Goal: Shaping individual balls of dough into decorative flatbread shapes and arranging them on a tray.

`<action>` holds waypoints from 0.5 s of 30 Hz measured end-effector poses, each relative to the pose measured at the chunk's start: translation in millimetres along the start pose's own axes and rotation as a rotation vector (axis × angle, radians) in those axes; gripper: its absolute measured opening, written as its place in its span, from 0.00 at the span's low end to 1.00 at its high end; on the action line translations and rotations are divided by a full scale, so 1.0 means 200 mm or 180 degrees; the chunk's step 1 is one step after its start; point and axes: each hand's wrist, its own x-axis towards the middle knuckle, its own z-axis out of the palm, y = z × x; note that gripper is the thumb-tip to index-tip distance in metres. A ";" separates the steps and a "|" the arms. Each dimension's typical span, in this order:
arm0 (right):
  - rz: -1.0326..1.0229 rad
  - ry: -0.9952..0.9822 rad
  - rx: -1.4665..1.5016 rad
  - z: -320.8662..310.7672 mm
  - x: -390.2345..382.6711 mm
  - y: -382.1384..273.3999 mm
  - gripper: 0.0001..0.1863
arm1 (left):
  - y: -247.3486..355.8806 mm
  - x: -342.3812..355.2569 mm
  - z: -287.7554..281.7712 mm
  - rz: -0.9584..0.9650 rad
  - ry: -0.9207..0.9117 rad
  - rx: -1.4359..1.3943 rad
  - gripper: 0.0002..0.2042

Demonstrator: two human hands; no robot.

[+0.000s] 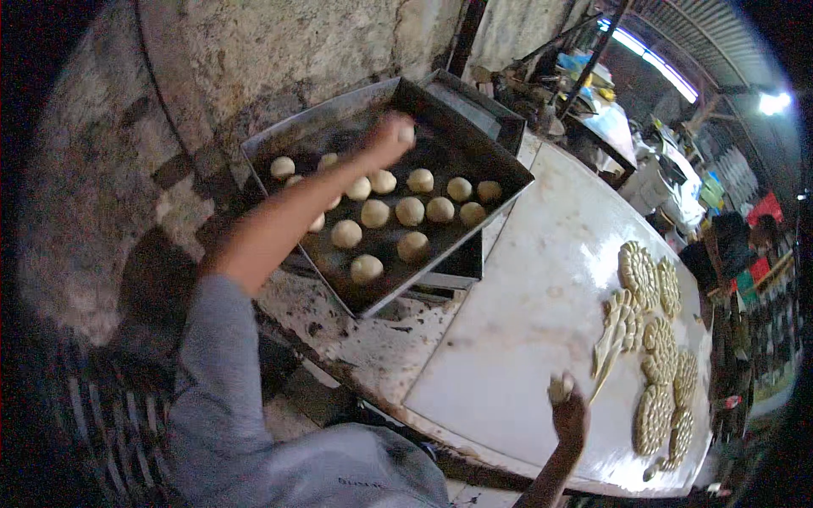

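My left hand (384,146) reaches over a dark metal baking tray (453,241), its fingers closed around a pale dough ball (407,135). Several round dough balls (410,212) lie spread across the tray, mostly in its nearer half. My left forearm hides part of the tray and some of the balls. Above the white tabletop (500,339), my right hand (572,419) is closed on a small pale lump of dough (561,389). To the right of that hand, twisted dough coils (654,419) lie in a group, and a bundle of dough strands (616,330) trails toward it.
Another metal tray (474,102) sits behind the first. A stained rough wall (229,68) rises at the back left. Beyond the table are piled bags and containers (652,182). Another person (718,250) in dark clothing is at the far right.
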 end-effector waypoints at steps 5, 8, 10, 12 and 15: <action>-0.1647 -0.1000 0.2001 0.24 0.31 -1.04 0.27 | 0.12 -0.07 -0.09 0.0243 0.0658 0.0144 0.28; -0.2653 0.0292 0.1026 0.38 0.56 -1.56 0.22 | 0.54 -0.51 -0.60 0.0290 -0.0798 -0.1626 0.25; -0.2935 0.1496 0.0590 0.54 0.81 -1.76 0.16 | 0.63 -0.90 -0.76 0.0320 -0.2290 -0.3336 0.27; -0.3056 0.2114 -0.0738 0.83 1.27 -1.69 0.15 | 0.57 -1.16 -0.63 0.1212 -0.3742 -0.3867 0.30; -0.2128 0.0253 -0.1868 1.01 1.35 -1.41 0.14 | 0.69 -1.48 -0.26 -0.0094 -0.4099 -0.3962 0.28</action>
